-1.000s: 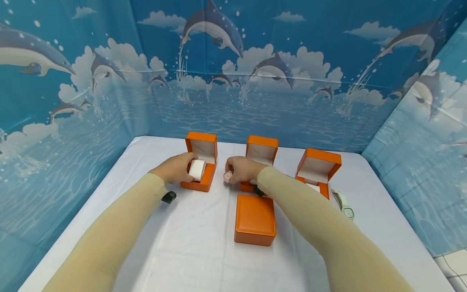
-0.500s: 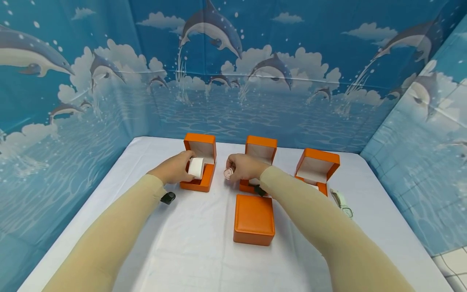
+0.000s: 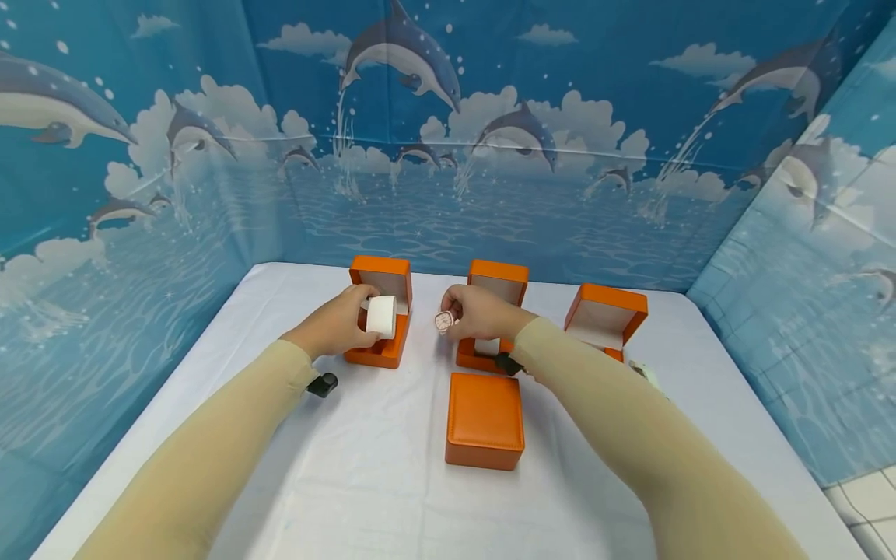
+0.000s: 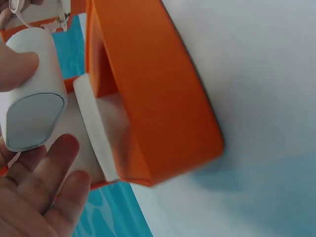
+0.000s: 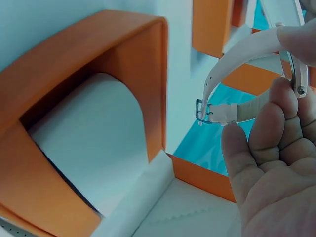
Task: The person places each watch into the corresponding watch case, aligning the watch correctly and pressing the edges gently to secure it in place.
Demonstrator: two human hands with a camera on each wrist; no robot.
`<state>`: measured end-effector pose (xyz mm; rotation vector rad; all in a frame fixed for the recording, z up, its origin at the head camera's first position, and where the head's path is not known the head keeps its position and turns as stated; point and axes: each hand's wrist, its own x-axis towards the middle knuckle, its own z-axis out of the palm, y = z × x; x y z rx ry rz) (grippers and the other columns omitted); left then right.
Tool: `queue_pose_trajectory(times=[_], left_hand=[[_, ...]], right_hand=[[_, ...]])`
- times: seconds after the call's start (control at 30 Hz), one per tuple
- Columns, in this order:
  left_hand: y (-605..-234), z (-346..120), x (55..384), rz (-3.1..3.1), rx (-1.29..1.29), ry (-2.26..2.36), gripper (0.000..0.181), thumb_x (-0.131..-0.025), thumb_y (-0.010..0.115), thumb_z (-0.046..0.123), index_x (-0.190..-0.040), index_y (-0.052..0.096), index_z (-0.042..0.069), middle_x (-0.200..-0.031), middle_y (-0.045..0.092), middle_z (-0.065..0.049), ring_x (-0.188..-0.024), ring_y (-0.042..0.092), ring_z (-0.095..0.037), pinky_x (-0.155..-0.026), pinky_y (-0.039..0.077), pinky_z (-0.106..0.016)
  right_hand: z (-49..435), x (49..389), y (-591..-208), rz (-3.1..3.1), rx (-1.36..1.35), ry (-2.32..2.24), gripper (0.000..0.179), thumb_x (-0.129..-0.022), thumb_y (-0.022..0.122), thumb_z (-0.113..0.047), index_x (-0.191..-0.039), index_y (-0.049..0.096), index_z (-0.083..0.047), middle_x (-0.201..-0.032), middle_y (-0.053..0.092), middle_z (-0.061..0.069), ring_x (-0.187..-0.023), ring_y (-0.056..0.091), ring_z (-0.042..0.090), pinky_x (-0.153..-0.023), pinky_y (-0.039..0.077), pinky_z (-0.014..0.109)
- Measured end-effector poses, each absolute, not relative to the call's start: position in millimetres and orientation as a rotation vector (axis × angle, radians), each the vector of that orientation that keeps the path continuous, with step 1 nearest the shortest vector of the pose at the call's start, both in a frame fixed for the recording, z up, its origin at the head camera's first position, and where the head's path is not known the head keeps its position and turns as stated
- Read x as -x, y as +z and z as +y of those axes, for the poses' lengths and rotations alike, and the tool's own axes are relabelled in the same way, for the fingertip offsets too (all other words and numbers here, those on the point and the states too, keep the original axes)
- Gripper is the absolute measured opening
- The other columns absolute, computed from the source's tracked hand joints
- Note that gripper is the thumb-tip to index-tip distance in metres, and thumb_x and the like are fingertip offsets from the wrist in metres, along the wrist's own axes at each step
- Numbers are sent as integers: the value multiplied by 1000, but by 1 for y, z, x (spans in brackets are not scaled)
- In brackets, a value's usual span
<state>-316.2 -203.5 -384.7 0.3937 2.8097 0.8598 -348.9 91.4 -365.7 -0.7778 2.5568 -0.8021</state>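
Left grip [image 3: 332, 325], yours: thumb and fingers pinch one white cushion [image 3: 381, 317], raised partly above the base of the left open box [image 3: 373, 358]. Judged risk: the smooth cushion could slip if your pinch loosens, or snag the box wall if it goes down askew. Pink watch [image 3: 444, 321], one, dial turned toward the head camera: held off the surface [image 3: 350, 474], between the left box and the middle open box [image 3: 498, 268]. Right grip [image 3: 483, 311], yours: thumb and fingers pinch that watch near its case, strap in a loop with a metal buckle [image 5: 200, 111]. Judged risk: the narrow loop could catch on the cushion's edge if you bring the two together, and a light pinch could let the watch twist. Closed orange box [image 3: 484, 412], one, nearer you. Right open box [image 3: 610, 298] and pale watch [image 3: 644, 372]: near your right sleeve [image 3: 616, 435], which could nudge them if your elbow swings out. Obscured, left to right: the cushion's far end, behind your left fingers; much of the pink strap in the head view; the middle box, partly behind your right hand; the closed box's contents; the right box's base and most of the pale watch, behind the sleeve. The left wrist view crops the pink watch.
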Motion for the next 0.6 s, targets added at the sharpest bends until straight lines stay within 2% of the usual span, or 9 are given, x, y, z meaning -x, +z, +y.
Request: queue_pose_trajectory(times=[0.23,0.43,0.6], left_hand=[[-380,-192,308,2776,-436,947,78,-92,81,24,-155,37,11,-150,46,-12,-130,60,-33,-106,56,-50],[-376,-174,300,2742,-537,1061,79,-91,82,22,-156,39,11,-146,48,-10,-118,66,-29,-96,61,-43],[-372,-158,293,2747,-627,1103,81,-90,82,20,-157,38,9,-149,47,-11,-113,68,-26,-95,62,-41]], right_hand=[[105,337,-356,2590,810,-878,31,-90,80,-15,-115,61,-11,-104,63,7,-93,56,24,-82,51,35],[115,322,-348,2600,859,-973,30,-91,80,-14,-114,61,-10,-104,63,7,-96,58,23,-86,53,35],[120,307,-343,2588,836,-1038,34,-90,82,-13,-116,60,-10,-112,65,6,-98,59,24,-89,54,37]])
